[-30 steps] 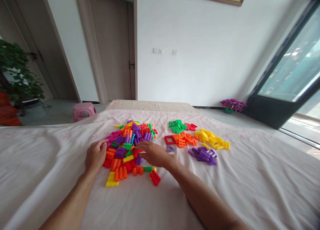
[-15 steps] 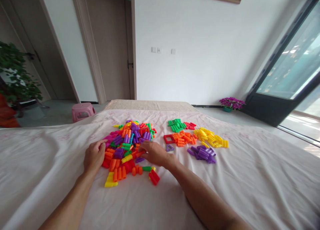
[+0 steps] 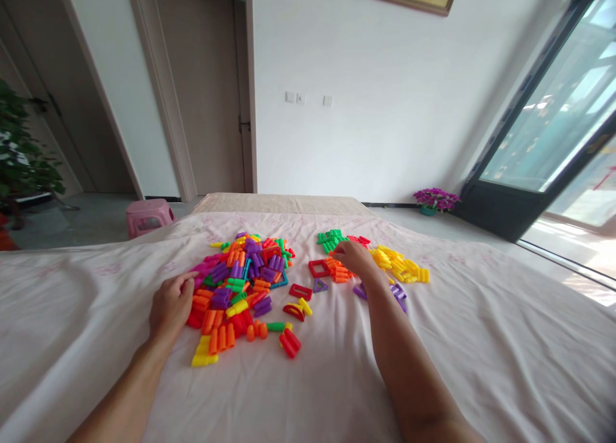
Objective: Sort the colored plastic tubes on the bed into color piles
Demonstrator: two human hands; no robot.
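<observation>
My left hand (image 3: 169, 305) rests at the left edge of a mixed heap of plastic building blocks (image 3: 235, 282). Its fingers lie loosely apart beside the magenta blocks (image 3: 206, 264), and nothing shows in it. Over the pile of orange blocks (image 3: 339, 273) on the right is my right hand (image 3: 355, 257), its fingers bent down and pressed together. Whatever it may hold is hidden. Just behind it lie green blocks (image 3: 331, 239) and a few red blocks (image 3: 360, 241). My right forearm partly covers the purple blocks (image 3: 398, 294).
Yellow blocks (image 3: 402, 263) lie right of my right hand. Between the heaps are a red square frame (image 3: 318, 268), a purple triangle (image 3: 320, 286), a red rectangular frame (image 3: 301, 293) and a red half-round piece (image 3: 293, 312). A wrinkled pale cloth (image 3: 481, 340) covers the surface.
My right hand has moved from the mixed heap rightward to the orange pile, uncovering the red frame and half-round piece. My left hand stays beside the heap. The view has shifted slightly.
</observation>
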